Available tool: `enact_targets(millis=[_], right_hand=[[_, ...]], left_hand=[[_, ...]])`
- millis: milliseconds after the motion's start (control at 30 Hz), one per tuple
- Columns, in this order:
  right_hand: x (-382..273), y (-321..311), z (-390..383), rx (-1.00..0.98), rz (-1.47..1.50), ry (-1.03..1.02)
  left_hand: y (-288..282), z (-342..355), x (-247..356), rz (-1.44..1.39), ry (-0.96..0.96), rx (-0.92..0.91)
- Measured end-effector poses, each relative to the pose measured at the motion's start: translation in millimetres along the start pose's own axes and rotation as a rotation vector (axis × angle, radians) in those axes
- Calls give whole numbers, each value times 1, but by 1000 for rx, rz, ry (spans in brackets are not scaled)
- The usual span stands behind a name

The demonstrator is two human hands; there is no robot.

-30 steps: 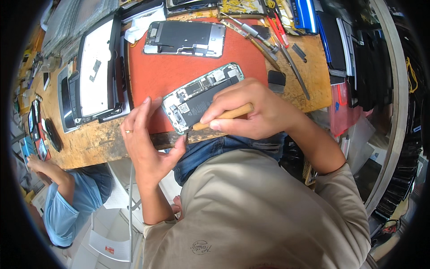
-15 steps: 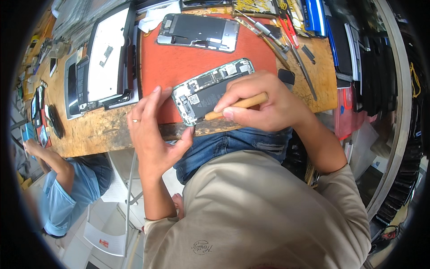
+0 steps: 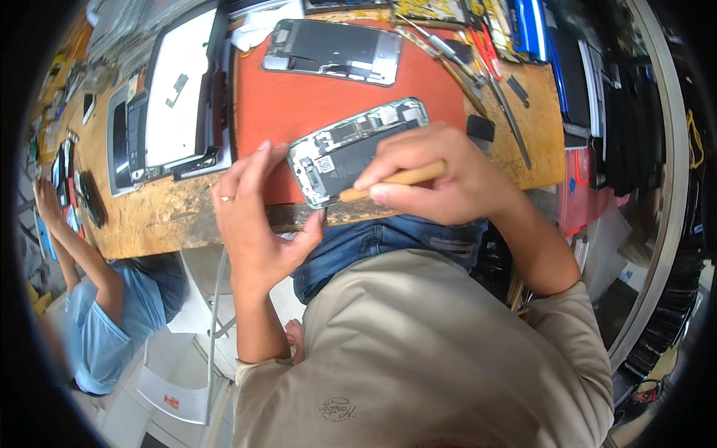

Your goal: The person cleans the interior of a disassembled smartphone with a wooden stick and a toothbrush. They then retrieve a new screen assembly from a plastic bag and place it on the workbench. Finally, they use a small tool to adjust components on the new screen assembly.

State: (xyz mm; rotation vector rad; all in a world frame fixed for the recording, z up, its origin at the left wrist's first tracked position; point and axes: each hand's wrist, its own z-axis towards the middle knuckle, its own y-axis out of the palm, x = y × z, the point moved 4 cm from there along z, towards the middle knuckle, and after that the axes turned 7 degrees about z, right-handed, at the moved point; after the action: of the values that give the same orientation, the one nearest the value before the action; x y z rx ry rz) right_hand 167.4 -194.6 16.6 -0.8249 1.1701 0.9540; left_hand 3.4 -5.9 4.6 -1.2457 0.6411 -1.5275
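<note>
An opened smartphone [image 3: 351, 160] lies tilted near the table's front edge, its black battery and circuit parts bared. My left hand [image 3: 258, 216] braces its left end, fingers at the upper corner and thumb against the lower one. Pinched in my right hand [image 3: 444, 175] is a tan wooden-handled tool [image 3: 420, 175], slanting down to the phone's lower left edge. What its tip touches is too small to make out. Beyond the phone, a detached screen panel [image 3: 328, 51] rests on the red mat [image 3: 258, 101].
Tweezers and thin metal tools [image 3: 511, 119] lie at the right, beside a small black piece [image 3: 480, 128]. To the left stands a white-faced panel [image 3: 178, 89] on stacked devices. A co-worker in a light blue shirt [image 3: 112, 328] sits at the far left.
My hands, the phone and the tool keep nearly the same places; the whole view has shifted slightly. At the far left, the co-worker's hand has risen.
</note>
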Motion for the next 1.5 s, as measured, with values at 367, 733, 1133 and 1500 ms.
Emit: enact_targets(millis=[367, 733, 1133, 1500], right_hand=[[3, 0, -3, 20, 5, 51], [0, 1, 0, -11, 6, 33], [-23, 62, -32, 184, -450, -205], [-16, 89, -43, 339, -564, -268]], left_hand=[[1, -2, -1, 3, 5, 9], [0, 0, 0, -1, 22, 17], [0, 0, 2, -10, -13, 9], [1, 0, 1, 1, -6, 0]])
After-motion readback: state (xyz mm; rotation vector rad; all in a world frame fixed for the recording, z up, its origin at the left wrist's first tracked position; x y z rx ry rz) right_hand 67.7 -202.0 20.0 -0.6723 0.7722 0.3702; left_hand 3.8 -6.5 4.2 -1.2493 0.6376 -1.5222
